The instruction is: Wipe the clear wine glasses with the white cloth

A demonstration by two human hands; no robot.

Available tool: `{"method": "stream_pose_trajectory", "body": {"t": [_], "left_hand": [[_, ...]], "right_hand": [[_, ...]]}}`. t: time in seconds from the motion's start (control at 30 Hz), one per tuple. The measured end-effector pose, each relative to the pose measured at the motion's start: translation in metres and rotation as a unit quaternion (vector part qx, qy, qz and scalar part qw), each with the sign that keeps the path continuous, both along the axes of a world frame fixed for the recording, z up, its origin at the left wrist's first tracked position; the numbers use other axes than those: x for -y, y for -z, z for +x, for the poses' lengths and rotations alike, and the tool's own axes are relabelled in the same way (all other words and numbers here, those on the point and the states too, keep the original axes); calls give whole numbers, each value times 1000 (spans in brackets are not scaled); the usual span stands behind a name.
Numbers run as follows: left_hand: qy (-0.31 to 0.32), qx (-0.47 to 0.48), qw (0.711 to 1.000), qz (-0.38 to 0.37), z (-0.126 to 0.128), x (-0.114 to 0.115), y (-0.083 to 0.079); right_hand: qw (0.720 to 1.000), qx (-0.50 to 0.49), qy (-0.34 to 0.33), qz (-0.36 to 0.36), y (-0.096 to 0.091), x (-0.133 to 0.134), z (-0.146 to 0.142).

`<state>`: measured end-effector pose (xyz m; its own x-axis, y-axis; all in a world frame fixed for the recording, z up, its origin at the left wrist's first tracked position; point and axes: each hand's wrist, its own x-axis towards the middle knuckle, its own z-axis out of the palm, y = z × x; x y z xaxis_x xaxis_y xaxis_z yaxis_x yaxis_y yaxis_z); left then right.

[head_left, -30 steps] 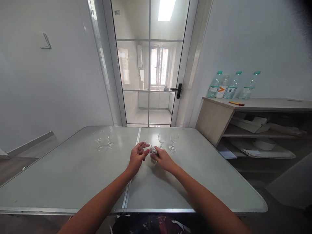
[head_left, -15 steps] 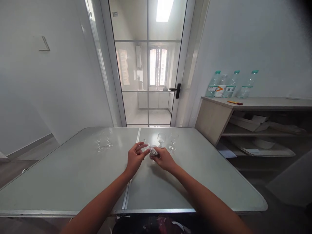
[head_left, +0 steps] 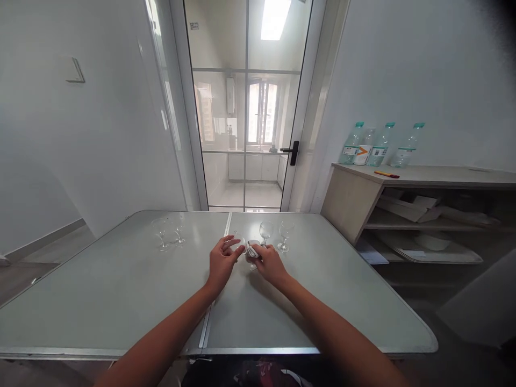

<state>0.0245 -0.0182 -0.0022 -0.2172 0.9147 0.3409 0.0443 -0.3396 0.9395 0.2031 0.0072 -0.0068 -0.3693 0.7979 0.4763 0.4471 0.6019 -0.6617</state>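
Between my hands, above the table's middle seam, is a clear stemmed glass (head_left: 239, 239), partly hidden by my fingers. My left hand (head_left: 221, 263) is closed around its left side, thumb toward the cloth. A folded white cloth (head_left: 252, 250) is pinched in my right hand (head_left: 271, 262), pressed close against the glass. Under the cloth another clear glass shape shows, mostly covered by my right hand. Just beyond stand two stemmed glasses, one nearer the middle (head_left: 266, 230) and one to its right (head_left: 286, 235).
Two more stemmed glasses (head_left: 162, 234) stand upright at the far left of the grey-green table (head_left: 121, 301). A glazed door (head_left: 245, 123) rises behind the table. On the right, a shelf unit (head_left: 355, 193) carries several plastic bottles (head_left: 379, 145) and a yellow-orange cutter (head_left: 386, 174).
The view has tilted slightly. My hands stay together at nearly the same place, with the cloth shifted a little against the glass.
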Motion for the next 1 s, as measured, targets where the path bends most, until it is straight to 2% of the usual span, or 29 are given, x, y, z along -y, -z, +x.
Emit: {"method": "stream_pose_trajectory", "body": {"t": [0.07, 0.13, 0.2, 0.23, 0.33, 0.4, 0.5, 0.63, 0.7, 0.8, 0.9, 1.0], "left_hand": [[15, -2, 1000, 16, -1, 2, -2], [13, -19, 999, 45, -2, 5, -5], [-4, -35, 996, 83, -2, 8, -7], [-13, -42, 994, 101, -2, 9, -8], [-23, -80, 986, 144, -2, 10, -7], [-14, -126, 978, 167, -3, 9, -4], [17, -199, 957, 209, -5, 9, 3], [59, -269, 929, 249, -5, 11, 8], [57, -274, 929, 243, -4, 13, 7], [32, -247, 946, 207, -3, 14, 3], [29, -197, 964, 179, -3, 14, -1], [78, -166, 970, 159, -2, 12, -1]], "right_hand": [[997, -78, -11, -26, 1, -1, 3], [980, -186, 21, -65, 2, -4, 7], [946, -293, 65, -123, 2, -8, 11], [923, -337, 62, -174, 1, -10, 12], [842, -404, -54, -354, 0, -10, 10], [810, -398, -134, -410, 0, -7, 9], [819, -370, -159, -409, 6, -6, 8], [859, -308, -120, -391, 22, -13, 10], [879, -281, -89, -375, 28, -16, 9], [902, -268, -32, -337, 27, -17, 9], [894, -277, -23, -352, 22, -14, 9], [866, -266, -83, -415, 22, -12, 8]]}}
